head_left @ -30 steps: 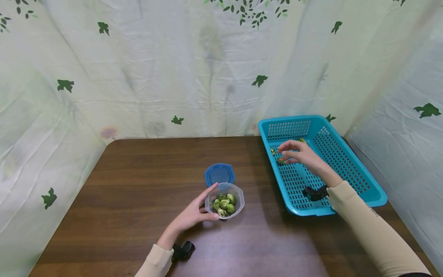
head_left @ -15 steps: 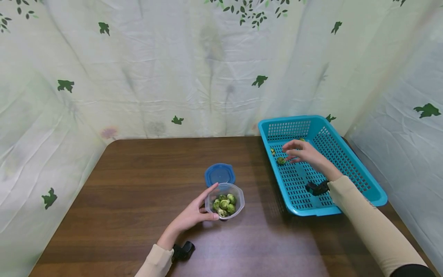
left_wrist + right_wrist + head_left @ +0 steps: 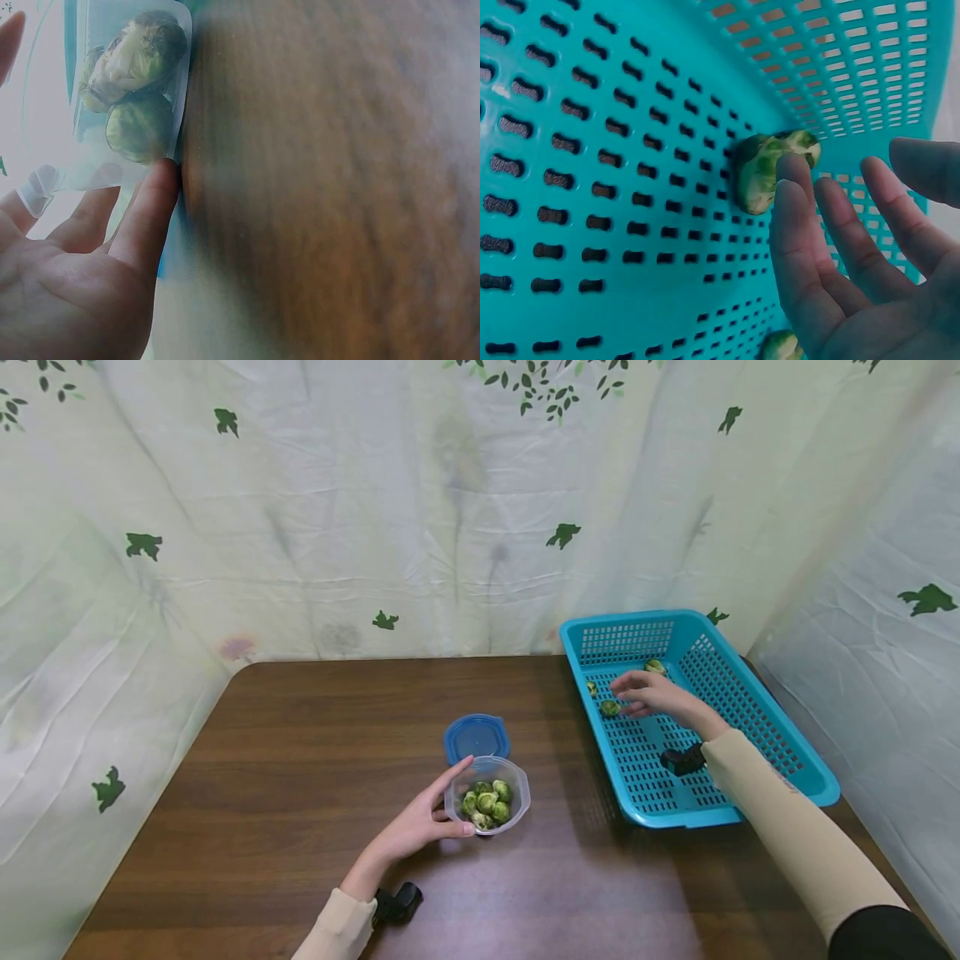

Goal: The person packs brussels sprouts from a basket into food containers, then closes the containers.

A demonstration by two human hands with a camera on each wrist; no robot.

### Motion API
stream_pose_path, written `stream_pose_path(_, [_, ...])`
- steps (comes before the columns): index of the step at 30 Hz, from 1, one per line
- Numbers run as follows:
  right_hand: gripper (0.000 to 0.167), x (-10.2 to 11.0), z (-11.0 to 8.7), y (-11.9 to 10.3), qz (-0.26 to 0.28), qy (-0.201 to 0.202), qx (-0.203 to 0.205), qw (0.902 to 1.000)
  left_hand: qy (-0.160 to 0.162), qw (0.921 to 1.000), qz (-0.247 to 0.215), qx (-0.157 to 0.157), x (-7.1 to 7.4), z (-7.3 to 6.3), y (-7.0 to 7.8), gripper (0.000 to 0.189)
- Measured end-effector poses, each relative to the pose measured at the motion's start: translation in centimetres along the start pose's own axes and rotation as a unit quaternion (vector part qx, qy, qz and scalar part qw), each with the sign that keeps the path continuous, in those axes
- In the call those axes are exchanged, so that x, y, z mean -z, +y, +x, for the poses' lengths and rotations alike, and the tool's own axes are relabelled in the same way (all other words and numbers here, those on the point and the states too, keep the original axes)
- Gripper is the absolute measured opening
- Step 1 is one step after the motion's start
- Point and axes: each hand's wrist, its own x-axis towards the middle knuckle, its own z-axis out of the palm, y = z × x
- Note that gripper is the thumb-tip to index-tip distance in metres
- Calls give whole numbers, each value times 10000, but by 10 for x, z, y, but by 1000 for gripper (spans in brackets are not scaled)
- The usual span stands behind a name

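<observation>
My left hand point(image 3: 412, 833) holds a small clear plastic container point(image 3: 524, 797) by its left side, thumb at the near rim. Several Brussels sprouts point(image 3: 486, 802) lie inside. In the left wrist view, fingers press the container's wall, with sprouts point(image 3: 141, 126) showing through it. Over the blue basket point(image 3: 645, 789), my right hand point(image 3: 663, 697) hovers with loosely bent fingers and holds nothing. A Brussels sprout point(image 3: 610, 709) lies just left of its fingertips, a small one point(image 3: 592, 688) by the left wall, another point(image 3: 655, 666) toward the back. In the right wrist view, sprouts point(image 3: 754, 174) sit beyond the fingers.
A blue lid point(image 3: 475, 737) lies on the brown wooden table point(image 3: 300, 793) just behind the container. The basket's perforated walls rise around the right hand. A pale leaf-print curtain point(image 3: 337, 527) hangs behind the table and at both sides.
My right hand has shifted slightly to the right over the basket, then a little toward me, uncovering more of the sprouts there. The left hand and container stay put.
</observation>
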Motion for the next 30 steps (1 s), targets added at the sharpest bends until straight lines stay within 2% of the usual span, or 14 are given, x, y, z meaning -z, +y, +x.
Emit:
stream_pose_path(8, [42,1,8,7,-171,-190,-273,9993,-27,10000,-29,7,0,1,1,86])
stream_pose_path(14, [43,-2,10,7,-60,-364,-327,9988,-33,10000,-14,13,0,2,0,86])
stream_pose_path(22, [47,-3,10,8,-19,-689,-166,9975,-37,10000,-35,-19,0,1,1,86])
stream_pose_path(30, [50,-1,11,13,-156,-834,261,9961,-26,10000,3,-56,0,0,-1,86])
